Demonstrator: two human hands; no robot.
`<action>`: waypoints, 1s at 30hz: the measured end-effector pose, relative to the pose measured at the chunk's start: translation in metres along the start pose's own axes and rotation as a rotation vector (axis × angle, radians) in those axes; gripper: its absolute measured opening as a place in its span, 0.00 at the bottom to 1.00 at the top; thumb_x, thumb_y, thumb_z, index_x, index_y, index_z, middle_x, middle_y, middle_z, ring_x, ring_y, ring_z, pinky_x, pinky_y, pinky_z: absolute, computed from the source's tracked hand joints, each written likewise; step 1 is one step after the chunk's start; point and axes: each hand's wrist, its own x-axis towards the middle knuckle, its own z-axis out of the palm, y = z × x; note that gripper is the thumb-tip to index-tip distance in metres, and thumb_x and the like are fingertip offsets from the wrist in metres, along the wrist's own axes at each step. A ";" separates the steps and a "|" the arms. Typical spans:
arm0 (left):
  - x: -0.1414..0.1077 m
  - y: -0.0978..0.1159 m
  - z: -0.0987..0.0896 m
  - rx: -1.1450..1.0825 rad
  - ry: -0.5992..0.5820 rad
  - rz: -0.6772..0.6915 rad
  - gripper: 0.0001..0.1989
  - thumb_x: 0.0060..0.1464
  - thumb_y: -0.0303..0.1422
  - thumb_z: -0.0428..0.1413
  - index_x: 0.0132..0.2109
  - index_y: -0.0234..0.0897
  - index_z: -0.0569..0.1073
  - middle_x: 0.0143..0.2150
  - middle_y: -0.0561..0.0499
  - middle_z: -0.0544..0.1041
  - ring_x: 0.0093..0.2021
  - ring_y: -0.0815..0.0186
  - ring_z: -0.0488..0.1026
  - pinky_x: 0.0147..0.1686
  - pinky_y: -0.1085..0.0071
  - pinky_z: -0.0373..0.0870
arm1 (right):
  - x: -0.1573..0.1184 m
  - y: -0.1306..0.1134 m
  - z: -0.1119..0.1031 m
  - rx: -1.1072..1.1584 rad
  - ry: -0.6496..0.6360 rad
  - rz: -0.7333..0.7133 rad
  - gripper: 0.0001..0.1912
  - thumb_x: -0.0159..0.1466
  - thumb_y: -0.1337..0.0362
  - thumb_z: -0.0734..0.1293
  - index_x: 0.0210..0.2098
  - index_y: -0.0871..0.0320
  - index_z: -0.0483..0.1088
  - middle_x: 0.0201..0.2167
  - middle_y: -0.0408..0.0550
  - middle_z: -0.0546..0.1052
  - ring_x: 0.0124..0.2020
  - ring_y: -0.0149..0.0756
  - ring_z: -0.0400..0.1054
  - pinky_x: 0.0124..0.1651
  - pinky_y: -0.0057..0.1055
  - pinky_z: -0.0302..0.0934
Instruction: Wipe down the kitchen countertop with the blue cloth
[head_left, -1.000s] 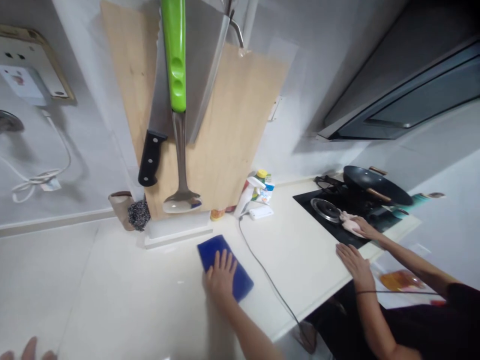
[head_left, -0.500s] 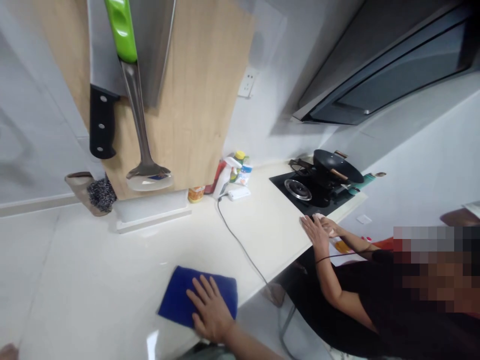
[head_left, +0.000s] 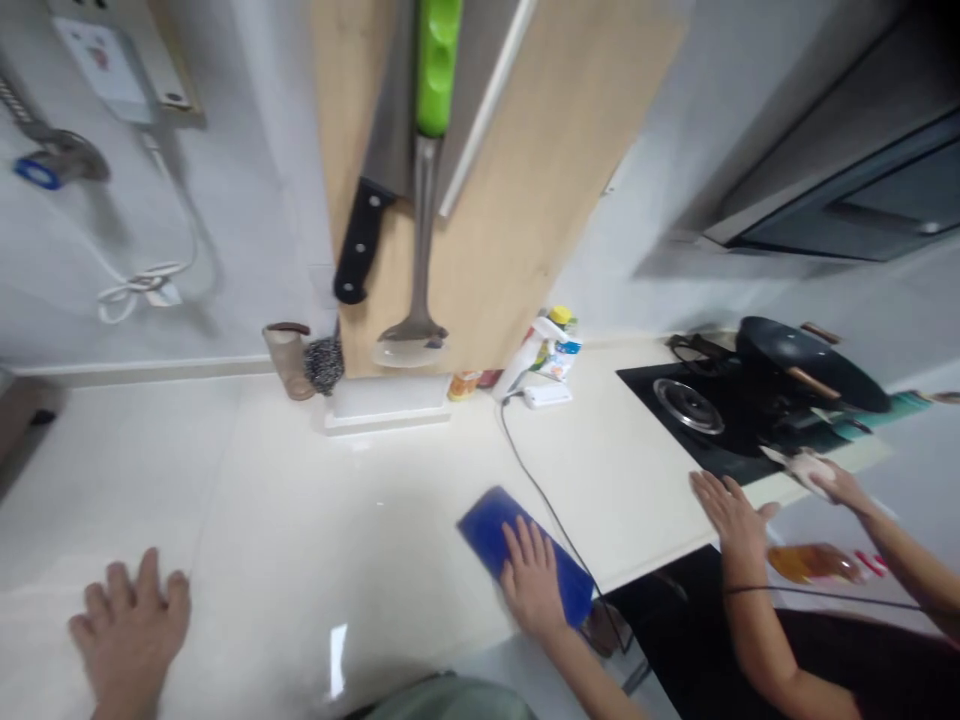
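from my end, the right hand (head_left: 534, 585) lies flat on the blue cloth (head_left: 487, 525), fingers stretched and slightly apart, resting from above rather than gripping. the cloth sits on the pale counter (head_left: 300, 520), its near end at the front edge, just beside the dark cable (head_left: 517, 452). the left hand (head_left: 133, 630) is well apart, palm down on the same counter, fingers spread, holding nothing.

i judge the work with the cloth to be underway and unfinished, since it is under the palm and not put aside. i see no line between treated and untreated surface, so i cannot tell how much is done, nor whether the stretch towards the black hob (head_left: 637, 390) is left.

the cloth looks soft, matte and roughly rectangular; i cannot tell whether it is folded. the counter is smooth and glossy, with a bright reflected streak. behind, i have a flat wooden board (head_left: 495, 250), a steel spoon (head_left: 422, 235) with a shiny green handle, and a wiry scrubber (head_left: 324, 365). the hob is glassy; the wok (head_left: 795, 355) is dark and round.
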 end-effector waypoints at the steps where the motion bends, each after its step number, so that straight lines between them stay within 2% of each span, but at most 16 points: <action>1: 0.000 -0.002 0.003 0.021 0.006 0.002 0.33 0.63 0.46 0.37 0.67 0.30 0.60 0.71 0.29 0.52 0.71 0.36 0.46 0.62 0.34 0.49 | 0.008 -0.013 0.003 -0.030 0.000 0.061 0.32 0.67 0.64 0.55 0.70 0.57 0.52 0.73 0.54 0.48 0.74 0.53 0.38 0.71 0.56 0.40; 5: -0.001 -0.009 0.010 0.016 0.002 -0.010 0.33 0.65 0.45 0.37 0.68 0.28 0.59 0.71 0.28 0.51 0.72 0.38 0.42 0.66 0.37 0.44 | 0.049 -0.073 0.010 -0.094 0.007 0.169 0.32 0.67 0.63 0.52 0.70 0.64 0.50 0.72 0.66 0.48 0.72 0.62 0.40 0.67 0.65 0.39; 10: -0.005 -0.028 0.008 -0.288 -0.088 -0.136 0.33 0.64 0.46 0.39 0.63 0.25 0.67 0.71 0.29 0.54 0.73 0.42 0.41 0.69 0.40 0.38 | 0.101 -0.163 0.011 -0.064 0.022 0.098 0.32 0.68 0.63 0.52 0.69 0.67 0.51 0.71 0.70 0.50 0.71 0.67 0.43 0.65 0.69 0.39; 15: -0.042 -0.053 -0.009 -0.437 -0.116 -0.130 0.30 0.63 0.45 0.39 0.61 0.32 0.70 0.68 0.40 0.64 0.72 0.57 0.51 0.71 0.53 0.48 | 0.122 -0.253 0.002 0.015 -0.018 -0.036 0.33 0.67 0.63 0.53 0.70 0.67 0.49 0.71 0.71 0.49 0.70 0.67 0.43 0.64 0.73 0.36; 19: -0.085 -0.061 -0.033 -0.519 -0.123 -0.161 0.29 0.63 0.46 0.39 0.58 0.35 0.73 0.64 0.44 0.70 0.68 0.60 0.60 0.69 0.58 0.54 | 0.110 -0.314 -0.005 0.069 -0.053 -0.187 0.34 0.67 0.61 0.55 0.70 0.66 0.48 0.71 0.70 0.48 0.71 0.68 0.42 0.65 0.71 0.33; 23: -0.122 -0.056 -0.057 -0.592 -0.118 -0.283 0.28 0.61 0.47 0.42 0.56 0.36 0.75 0.60 0.45 0.74 0.62 0.59 0.68 0.66 0.59 0.60 | 0.076 -0.359 -0.015 0.149 -0.137 -0.420 0.35 0.67 0.59 0.56 0.71 0.64 0.46 0.73 0.66 0.43 0.72 0.67 0.37 0.67 0.70 0.28; 26: -0.147 -0.050 -0.076 -0.603 -0.117 -0.371 0.28 0.59 0.47 0.44 0.56 0.37 0.75 0.56 0.46 0.77 0.58 0.57 0.73 0.61 0.60 0.67 | 0.045 -0.377 -0.024 0.221 -0.188 -0.602 0.36 0.68 0.56 0.56 0.71 0.62 0.45 0.73 0.65 0.42 0.72 0.67 0.34 0.68 0.68 0.27; 30: -0.180 -0.045 -0.099 -0.616 -0.066 -0.439 0.26 0.56 0.46 0.46 0.54 0.38 0.77 0.49 0.47 0.81 0.47 0.57 0.78 0.54 0.60 0.73 | 0.012 -0.373 -0.032 0.312 -0.246 -0.864 0.35 0.69 0.54 0.56 0.71 0.60 0.45 0.73 0.62 0.41 0.73 0.66 0.33 0.69 0.67 0.29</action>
